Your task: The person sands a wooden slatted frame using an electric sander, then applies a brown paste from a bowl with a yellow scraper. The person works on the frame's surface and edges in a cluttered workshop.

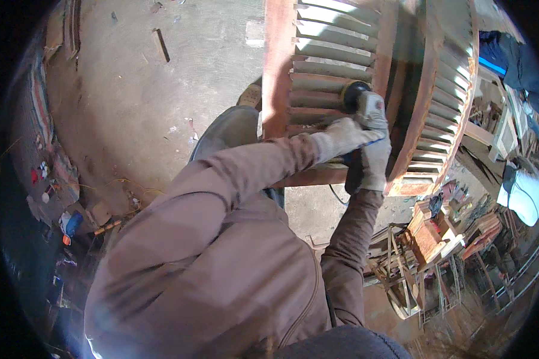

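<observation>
Both of my hands wear pale work gloves and hold an angle grinder [372, 110] with a dark round head and a disc. My right hand [374, 164] wraps round the grinder's body, and my left hand [343, 139] grips it from the left side. The disc's edge is at the slats of a reddish wooden louvred shutter [277, 66], close to its right stile; I cannot tell whether it touches. Beside this shutter, on the right, stands a second louvred shutter [422, 131]. The grinder's lower end is partly hidden by my gloves.
A dark cord [338, 195] hangs below the grinder. My shoe [251, 96] is close to the shutter's left side. A wood offcut [160, 45] lies on the dusty floor. Wooden frames [401, 287], a reddish wooden piece [425, 236] and a white chair-like object [524, 194] crowd the right.
</observation>
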Demonstrator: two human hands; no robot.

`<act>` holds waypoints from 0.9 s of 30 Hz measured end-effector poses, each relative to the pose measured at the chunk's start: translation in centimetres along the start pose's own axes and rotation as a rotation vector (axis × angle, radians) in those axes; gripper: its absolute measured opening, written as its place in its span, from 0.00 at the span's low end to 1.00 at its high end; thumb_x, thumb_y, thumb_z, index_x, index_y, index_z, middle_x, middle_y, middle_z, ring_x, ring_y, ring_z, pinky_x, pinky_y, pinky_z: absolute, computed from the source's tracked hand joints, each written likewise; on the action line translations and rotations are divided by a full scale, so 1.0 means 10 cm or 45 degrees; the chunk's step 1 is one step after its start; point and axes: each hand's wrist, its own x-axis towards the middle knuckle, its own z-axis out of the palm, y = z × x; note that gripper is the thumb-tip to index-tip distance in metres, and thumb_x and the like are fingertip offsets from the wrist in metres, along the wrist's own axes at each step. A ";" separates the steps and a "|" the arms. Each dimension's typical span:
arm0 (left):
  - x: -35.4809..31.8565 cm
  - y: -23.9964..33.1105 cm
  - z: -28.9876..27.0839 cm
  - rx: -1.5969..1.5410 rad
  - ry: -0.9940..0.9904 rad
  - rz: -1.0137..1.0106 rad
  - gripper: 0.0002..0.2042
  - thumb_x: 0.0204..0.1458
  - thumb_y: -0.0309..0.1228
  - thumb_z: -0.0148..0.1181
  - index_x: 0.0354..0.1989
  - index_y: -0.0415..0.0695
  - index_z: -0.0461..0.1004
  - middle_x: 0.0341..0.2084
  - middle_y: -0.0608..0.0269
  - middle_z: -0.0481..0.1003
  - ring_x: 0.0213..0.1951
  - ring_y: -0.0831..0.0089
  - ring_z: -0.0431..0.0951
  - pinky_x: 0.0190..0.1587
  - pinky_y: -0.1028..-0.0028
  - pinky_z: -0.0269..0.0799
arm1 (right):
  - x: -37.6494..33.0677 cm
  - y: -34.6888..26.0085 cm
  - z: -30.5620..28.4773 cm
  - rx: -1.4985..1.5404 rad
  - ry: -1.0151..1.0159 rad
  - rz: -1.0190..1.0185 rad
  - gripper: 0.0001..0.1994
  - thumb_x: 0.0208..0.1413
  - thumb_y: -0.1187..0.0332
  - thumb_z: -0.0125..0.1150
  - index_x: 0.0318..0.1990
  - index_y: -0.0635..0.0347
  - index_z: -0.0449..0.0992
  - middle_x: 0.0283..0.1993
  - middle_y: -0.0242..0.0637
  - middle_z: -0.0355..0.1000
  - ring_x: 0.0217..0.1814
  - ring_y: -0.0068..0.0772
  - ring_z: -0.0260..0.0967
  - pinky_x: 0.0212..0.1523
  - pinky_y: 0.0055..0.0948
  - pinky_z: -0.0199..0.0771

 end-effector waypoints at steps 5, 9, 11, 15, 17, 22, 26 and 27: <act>-0.96 -0.18 -0.59 -0.773 0.509 0.199 0.24 0.57 0.40 0.71 0.59 0.39 0.76 0.49 0.59 0.82 0.46 0.71 0.82 0.53 0.69 0.77 | -0.36 -1.20 0.58 -0.288 -0.153 -0.193 0.28 0.51 0.52 0.71 0.55 0.58 0.72 0.41 0.56 0.80 0.48 0.61 0.79 0.46 0.51 0.77; -1.09 -0.22 -0.88 -1.155 0.457 -0.179 0.24 0.57 0.40 0.71 0.58 0.40 0.77 0.45 0.63 0.82 0.42 0.77 0.81 0.43 0.76 0.79 | -0.25 -1.50 0.77 -0.501 -0.262 -0.102 0.35 0.48 0.47 0.72 0.59 0.59 0.71 0.41 0.59 0.80 0.48 0.61 0.79 0.47 0.52 0.78; -0.90 -0.09 -0.86 -1.218 0.355 -0.088 0.25 0.57 0.42 0.71 0.58 0.41 0.77 0.45 0.63 0.82 0.42 0.77 0.81 0.41 0.76 0.79 | -0.12 -1.31 0.66 -0.416 -0.229 -0.064 0.35 0.47 0.46 0.72 0.59 0.56 0.72 0.43 0.59 0.80 0.50 0.62 0.79 0.48 0.52 0.78; -0.28 0.28 -0.63 -0.768 0.174 -0.175 0.23 0.59 0.45 0.68 0.55 0.41 0.80 0.47 0.59 0.82 0.46 0.74 0.81 0.50 0.72 0.77 | 0.17 -0.88 0.23 -0.250 -0.081 0.102 0.29 0.51 0.49 0.70 0.56 0.55 0.74 0.47 0.56 0.80 0.53 0.63 0.77 0.50 0.50 0.77; 0.20 0.18 -0.41 -0.584 0.043 -0.319 0.21 0.59 0.46 0.67 0.51 0.42 0.82 0.40 0.59 0.83 0.40 0.71 0.82 0.45 0.70 0.79 | 0.35 -0.75 0.04 -0.132 -0.031 0.191 0.28 0.51 0.51 0.71 0.55 0.58 0.78 0.48 0.51 0.82 0.50 0.51 0.81 0.49 0.43 0.78; 0.34 0.20 -0.27 -0.233 0.115 -0.078 0.18 0.64 0.44 0.61 0.54 0.45 0.81 0.40 0.51 0.83 0.41 0.64 0.84 0.46 0.68 0.78 | 0.44 -0.43 -0.13 -0.213 -0.072 0.168 0.26 0.53 0.54 0.70 0.56 0.58 0.78 0.48 0.50 0.82 0.50 0.44 0.81 0.49 0.40 0.78; -0.37 0.01 -0.68 -0.769 0.208 -0.180 0.20 0.62 0.40 0.65 0.58 0.41 0.78 0.50 0.57 0.81 0.48 0.73 0.80 0.54 0.72 0.76 | 0.11 -1.10 0.38 -0.261 -0.136 0.017 0.30 0.51 0.52 0.69 0.59 0.59 0.74 0.46 0.55 0.81 0.51 0.57 0.80 0.49 0.47 0.78; -0.63 0.07 -0.85 -0.903 0.301 -0.101 0.21 0.60 0.38 0.68 0.57 0.37 0.78 0.53 0.61 0.79 0.49 0.78 0.78 0.55 0.75 0.75 | 0.05 -1.23 0.49 -0.315 -0.174 0.005 0.32 0.51 0.51 0.69 0.60 0.59 0.72 0.45 0.56 0.80 0.51 0.60 0.79 0.49 0.49 0.78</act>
